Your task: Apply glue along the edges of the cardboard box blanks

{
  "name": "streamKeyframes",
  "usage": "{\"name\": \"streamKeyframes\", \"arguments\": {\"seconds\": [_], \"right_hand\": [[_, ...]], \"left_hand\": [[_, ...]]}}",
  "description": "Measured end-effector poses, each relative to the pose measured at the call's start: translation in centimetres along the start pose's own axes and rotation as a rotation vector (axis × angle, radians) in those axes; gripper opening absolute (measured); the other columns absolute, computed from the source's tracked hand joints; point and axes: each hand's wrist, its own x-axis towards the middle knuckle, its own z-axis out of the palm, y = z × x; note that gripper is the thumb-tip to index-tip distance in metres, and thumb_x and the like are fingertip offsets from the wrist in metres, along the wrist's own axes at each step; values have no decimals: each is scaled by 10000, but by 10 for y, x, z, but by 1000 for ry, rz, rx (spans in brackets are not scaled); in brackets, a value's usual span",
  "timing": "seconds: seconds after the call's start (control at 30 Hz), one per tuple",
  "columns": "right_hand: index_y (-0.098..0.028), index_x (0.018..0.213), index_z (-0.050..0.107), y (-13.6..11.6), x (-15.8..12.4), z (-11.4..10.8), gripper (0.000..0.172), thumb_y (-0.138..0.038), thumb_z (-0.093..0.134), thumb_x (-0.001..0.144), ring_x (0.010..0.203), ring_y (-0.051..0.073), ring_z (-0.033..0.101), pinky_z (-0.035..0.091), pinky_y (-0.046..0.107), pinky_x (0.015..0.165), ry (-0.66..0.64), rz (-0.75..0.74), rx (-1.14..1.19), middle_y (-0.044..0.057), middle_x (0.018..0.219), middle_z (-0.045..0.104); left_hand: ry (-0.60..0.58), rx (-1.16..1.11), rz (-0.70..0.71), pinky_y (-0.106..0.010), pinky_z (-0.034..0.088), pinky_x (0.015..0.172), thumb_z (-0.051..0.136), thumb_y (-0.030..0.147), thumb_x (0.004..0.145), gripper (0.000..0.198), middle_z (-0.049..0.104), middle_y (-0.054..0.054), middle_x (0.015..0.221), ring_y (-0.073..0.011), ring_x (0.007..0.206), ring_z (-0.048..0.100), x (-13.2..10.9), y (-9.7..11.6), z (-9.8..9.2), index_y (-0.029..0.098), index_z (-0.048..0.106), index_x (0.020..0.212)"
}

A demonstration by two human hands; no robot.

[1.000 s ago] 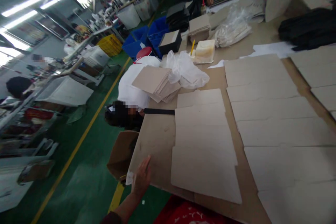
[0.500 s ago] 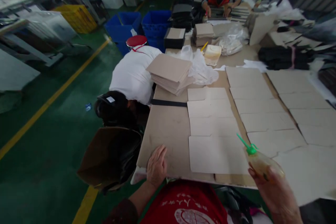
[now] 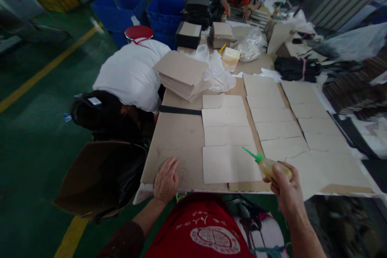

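1. Right hand (image 3: 286,183): I record fingers and thumb closed around a squeeze bottle (image 3: 269,168), its green nozzle (image 3: 250,154) pointing far and left above the nearest card sheets (image 3: 223,165). In my judgement, the grip on the body leaves the tip clear and the sides pressable.
2. Left hand (image 3: 166,180): palm down, fingers extended, no object seen held. It rests on the bare near-left part of the table (image 3: 181,139), probably as a brace.
3. The sheets lie in columns right of this hand, apparently overlapped so that an edge of each shows.
4. Farther off, I note a black strip (image 3: 179,110), then a card stack (image 3: 181,68) beside a plastic bag (image 3: 219,74).
5. Beyond the left edge, a co-worker (image 3: 130,72) bends low near an open carton (image 3: 90,173).
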Motion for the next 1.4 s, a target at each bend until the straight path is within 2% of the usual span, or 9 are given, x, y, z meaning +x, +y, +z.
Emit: {"name": "streamKeyframes", "arguments": {"seconds": [0.13,0.27,0.5,0.63,0.77,0.9,1.07,1.2,1.4], "right_hand": [[-234,1083,512,0,11,-13,600,-611,772,696,565,161,627,310,151,359,-83,57,89,-20,730,631],[-231,1085,508,4,19,-23,668,-532,862,604,577,141,610,304,145,365,-86,75,66,-29,772,618],[-228,1199,527,6,26,-35,804,-622,832,568,597,179,631,494,282,503,78,58,-296,11,889,637],[-244,1252,563,4,24,-35,786,-649,785,616,778,242,656,545,384,684,85,-58,-479,53,984,657],[-226,1178,614,11,28,-35,707,-652,762,633,893,274,638,508,443,828,93,-206,-592,76,1031,664],[-210,1101,626,22,37,-37,624,-663,715,681,926,275,618,489,438,850,44,-351,-662,81,1041,651],[-204,1020,625,31,43,-37,575,-703,642,733,865,260,612,489,396,777,36,-485,-742,66,966,633],[-206,993,624,36,46,-35,551,-717,573,792,811,241,608,479,362,716,26,-604,-805,60,955,619],[-221,982,622,41,50,-34,506,-701,539,841,771,219,604,468,336,680,0,-671,-859,44,946,611]], "left_hand": [[19,13,14,-487,430,1096,454,113,871,493,549,-117,1417,-285,1329,485,2,0,3,174,528,1355],[28,31,17,-487,433,1089,454,109,871,496,555,-117,1407,-289,1324,490,3,2,4,185,518,1357],[22,65,15,-466,421,1097,470,113,863,503,545,-112,1422,-281,1342,474,1,3,5,174,510,1361],[23,69,5,-475,424,1088,465,114,863,502,548,-106,1421,-282,1345,472,2,5,5,184,513,1358],[30,68,8,-474,426,1084,462,111,862,488,557,-110,1410,-285,1334,483,3,7,4,177,530,1341],[40,53,14,-467,416,1098,468,108,859,484,558,-113,1406,-284,1328,488,3,7,4,176,541,1333],[81,21,-7,-491,425,1082,463,107,880,433,581,-132,1358,-293,1303,504,8,9,4,178,560,1296],[114,-28,13,-550,423,1064,446,123,922,377,576,-180,1323,-313,1304,483,10,40,8,137,539,1287],[-86,-172,366,-423,431,1103,477,164,925,395,596,-80,1360,-237,1341,462,5,120,27,195,548,1313]]}}
